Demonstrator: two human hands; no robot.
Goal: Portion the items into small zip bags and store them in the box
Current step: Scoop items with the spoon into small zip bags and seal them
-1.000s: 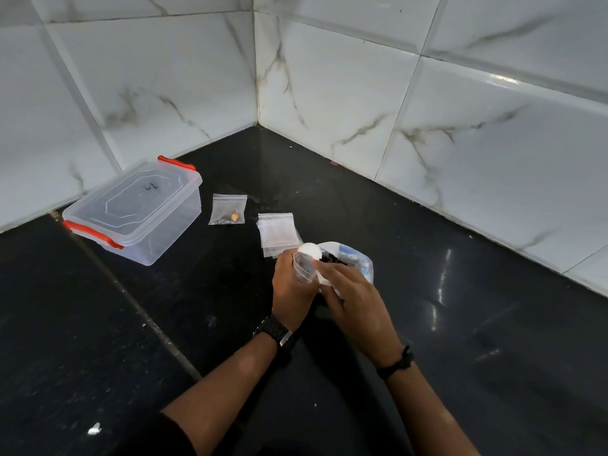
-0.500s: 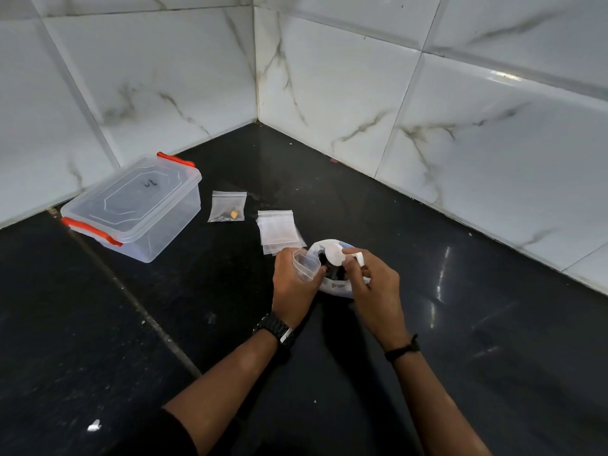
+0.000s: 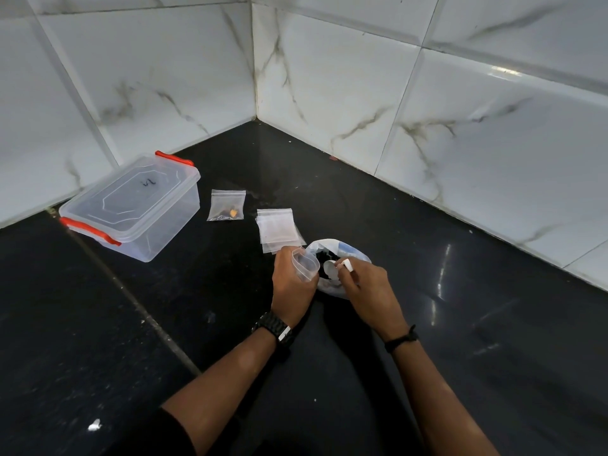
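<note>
Two hands busy, left hand point(image 3: 291, 284) fingers pinching clear zip bag point(image 3: 305, 264) open, right hand point(image 3: 368, 287) gripping white spoon point(image 3: 332, 267).

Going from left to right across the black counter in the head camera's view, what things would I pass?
Clear plastic box with orange latches → small clear zip bag holding a yellowish bit → stack of empty clear zip bags → white plastic bag with dark contents, where both hands work.

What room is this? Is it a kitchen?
Probably a kitchen counter corner, though I can't be sure. A shiny black stone counter meets white marble-look wall tiles, and a clear box with red clips sits on it, the kind used for storing food.
</note>
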